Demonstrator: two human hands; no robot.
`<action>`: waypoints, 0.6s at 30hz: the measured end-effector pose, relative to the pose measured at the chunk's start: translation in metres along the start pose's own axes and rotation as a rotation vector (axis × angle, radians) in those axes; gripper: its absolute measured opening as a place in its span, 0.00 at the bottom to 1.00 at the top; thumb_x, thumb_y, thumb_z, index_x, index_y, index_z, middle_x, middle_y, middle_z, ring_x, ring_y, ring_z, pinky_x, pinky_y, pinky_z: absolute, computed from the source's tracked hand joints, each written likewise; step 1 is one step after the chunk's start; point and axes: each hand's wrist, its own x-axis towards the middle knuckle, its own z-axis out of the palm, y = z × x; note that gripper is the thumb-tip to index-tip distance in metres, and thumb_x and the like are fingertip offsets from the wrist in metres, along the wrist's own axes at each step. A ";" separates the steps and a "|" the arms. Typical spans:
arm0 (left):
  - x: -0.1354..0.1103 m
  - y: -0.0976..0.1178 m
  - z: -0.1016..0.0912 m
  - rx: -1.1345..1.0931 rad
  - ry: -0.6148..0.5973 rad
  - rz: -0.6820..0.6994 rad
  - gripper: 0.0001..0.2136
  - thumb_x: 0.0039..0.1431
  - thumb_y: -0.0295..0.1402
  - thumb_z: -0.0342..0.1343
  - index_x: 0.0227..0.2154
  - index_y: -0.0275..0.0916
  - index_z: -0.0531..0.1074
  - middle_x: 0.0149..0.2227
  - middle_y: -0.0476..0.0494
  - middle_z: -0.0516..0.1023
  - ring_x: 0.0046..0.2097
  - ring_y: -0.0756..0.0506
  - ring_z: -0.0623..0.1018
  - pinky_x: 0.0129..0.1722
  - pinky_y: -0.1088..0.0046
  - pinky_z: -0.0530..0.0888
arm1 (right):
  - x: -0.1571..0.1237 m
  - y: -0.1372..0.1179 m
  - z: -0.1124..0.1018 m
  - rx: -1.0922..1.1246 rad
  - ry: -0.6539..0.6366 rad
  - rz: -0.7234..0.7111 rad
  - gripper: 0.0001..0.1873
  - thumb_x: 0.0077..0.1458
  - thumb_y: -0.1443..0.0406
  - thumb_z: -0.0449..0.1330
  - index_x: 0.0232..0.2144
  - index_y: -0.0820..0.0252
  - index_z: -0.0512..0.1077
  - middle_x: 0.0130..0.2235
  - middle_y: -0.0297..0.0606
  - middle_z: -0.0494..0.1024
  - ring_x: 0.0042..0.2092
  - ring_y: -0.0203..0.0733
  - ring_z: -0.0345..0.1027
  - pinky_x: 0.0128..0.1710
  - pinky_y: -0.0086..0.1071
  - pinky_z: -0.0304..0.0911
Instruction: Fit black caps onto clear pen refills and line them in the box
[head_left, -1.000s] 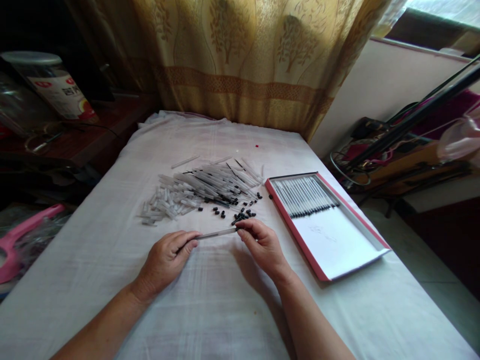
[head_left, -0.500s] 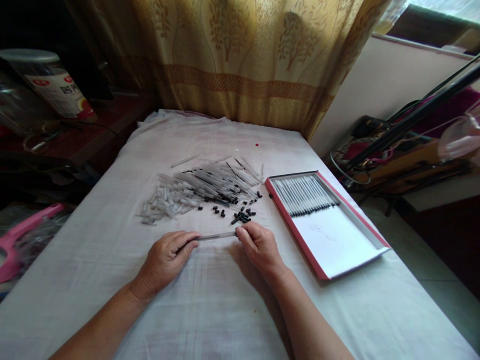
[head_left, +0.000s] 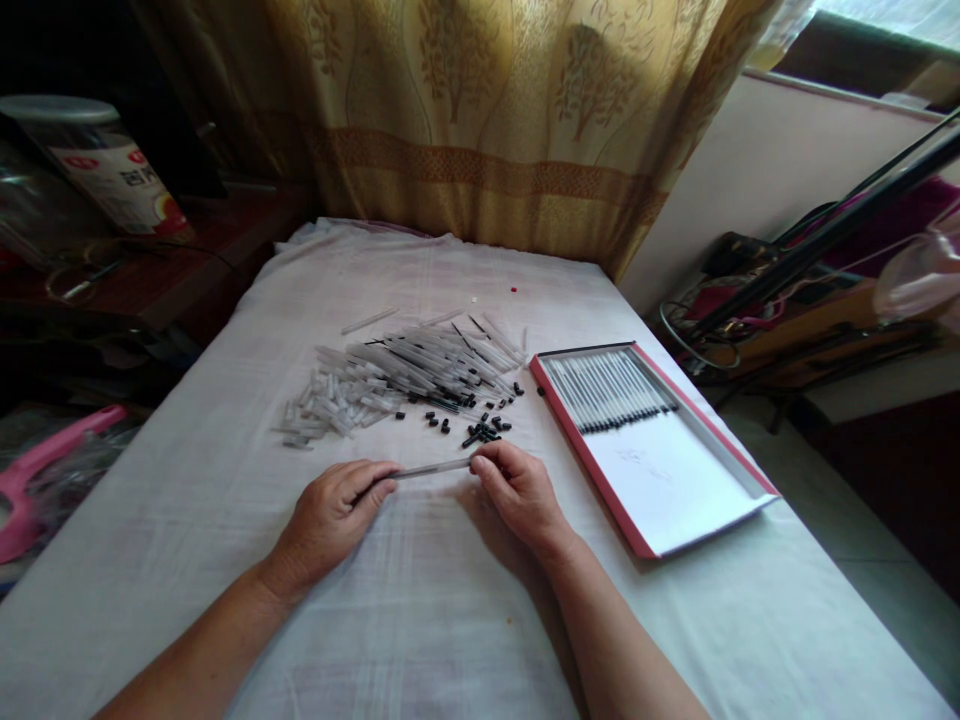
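Observation:
Between my two hands a slim, clear pen barrel (head_left: 433, 468) with a dark core is held nearly level above the cloth. My left hand (head_left: 337, 510) is closed around its left end. With thumb and fingers, my right hand (head_left: 517, 488) pinches the right end, so that tip is hidden. Just beyond lie small black plugs (head_left: 484, 432). Behind them is a heap of clear pen tubes (head_left: 427, 360), some with dark refills. Short translucent caps (head_left: 330, 400) are piled to the left of the heap.
On the right, a shallow red-edged box (head_left: 600, 470) holds a row of pens (head_left: 607, 388) in its far half. A white cloth (head_left: 300, 660) covers the table. A gold curtain (head_left: 480, 180) hangs behind. A plastic jar (head_left: 112, 170) stands on a dark side table at left.
Almost nothing differs. The right end of the pen barrel and my right hand have shifted very slightly up and left; both hands keep their grip.

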 end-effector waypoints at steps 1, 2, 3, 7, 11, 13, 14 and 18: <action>0.000 0.000 0.000 0.000 -0.002 0.000 0.13 0.63 0.41 0.52 0.40 0.42 0.80 0.37 0.44 0.84 0.39 0.44 0.82 0.41 0.71 0.77 | 0.000 0.001 0.000 -0.007 -0.009 0.007 0.11 0.59 0.61 0.56 0.28 0.57 0.74 0.26 0.35 0.76 0.29 0.38 0.69 0.30 0.30 0.63; 0.000 0.000 0.000 0.001 -0.005 -0.001 0.13 0.63 0.41 0.52 0.40 0.42 0.79 0.37 0.44 0.84 0.39 0.44 0.82 0.42 0.71 0.77 | 0.000 0.002 0.000 0.001 -0.020 0.017 0.11 0.59 0.61 0.55 0.29 0.57 0.74 0.26 0.35 0.76 0.29 0.38 0.69 0.30 0.30 0.63; 0.000 0.000 0.000 0.002 -0.007 -0.002 0.14 0.63 0.41 0.52 0.40 0.42 0.79 0.37 0.44 0.84 0.39 0.44 0.82 0.42 0.71 0.77 | 0.000 0.003 0.000 0.024 -0.033 0.030 0.10 0.59 0.61 0.55 0.33 0.57 0.75 0.27 0.35 0.76 0.28 0.38 0.69 0.29 0.29 0.64; 0.001 0.000 -0.001 0.008 -0.008 -0.002 0.14 0.63 0.42 0.52 0.40 0.42 0.80 0.37 0.44 0.84 0.39 0.44 0.82 0.42 0.71 0.77 | -0.002 0.006 -0.001 0.101 -0.032 0.044 0.09 0.57 0.64 0.58 0.40 0.57 0.74 0.33 0.35 0.78 0.29 0.37 0.69 0.29 0.29 0.64; 0.001 0.000 0.000 0.010 -0.010 -0.004 0.14 0.63 0.42 0.52 0.39 0.42 0.80 0.37 0.44 0.84 0.39 0.44 0.82 0.42 0.70 0.77 | -0.001 0.006 -0.002 0.060 -0.037 0.035 0.07 0.59 0.63 0.56 0.33 0.57 0.74 0.29 0.35 0.78 0.30 0.38 0.70 0.31 0.30 0.65; 0.001 0.000 0.000 0.009 -0.004 0.003 0.14 0.63 0.42 0.52 0.39 0.42 0.80 0.36 0.44 0.84 0.38 0.44 0.82 0.41 0.70 0.78 | -0.001 0.006 -0.002 0.065 -0.058 0.052 0.08 0.60 0.61 0.56 0.34 0.57 0.74 0.28 0.34 0.77 0.29 0.37 0.69 0.30 0.29 0.64; 0.001 0.000 0.000 0.009 -0.003 0.003 0.14 0.63 0.42 0.52 0.40 0.42 0.80 0.36 0.44 0.84 0.38 0.44 0.82 0.41 0.70 0.78 | -0.001 0.007 -0.002 0.075 -0.062 0.060 0.08 0.59 0.61 0.56 0.36 0.57 0.74 0.28 0.34 0.77 0.29 0.37 0.69 0.29 0.29 0.64; 0.001 0.000 0.000 0.008 -0.012 -0.001 0.14 0.63 0.42 0.52 0.40 0.42 0.80 0.37 0.44 0.84 0.39 0.44 0.82 0.42 0.70 0.78 | -0.001 0.007 -0.002 0.081 -0.043 0.042 0.07 0.56 0.64 0.58 0.37 0.57 0.74 0.31 0.34 0.78 0.30 0.37 0.70 0.31 0.30 0.65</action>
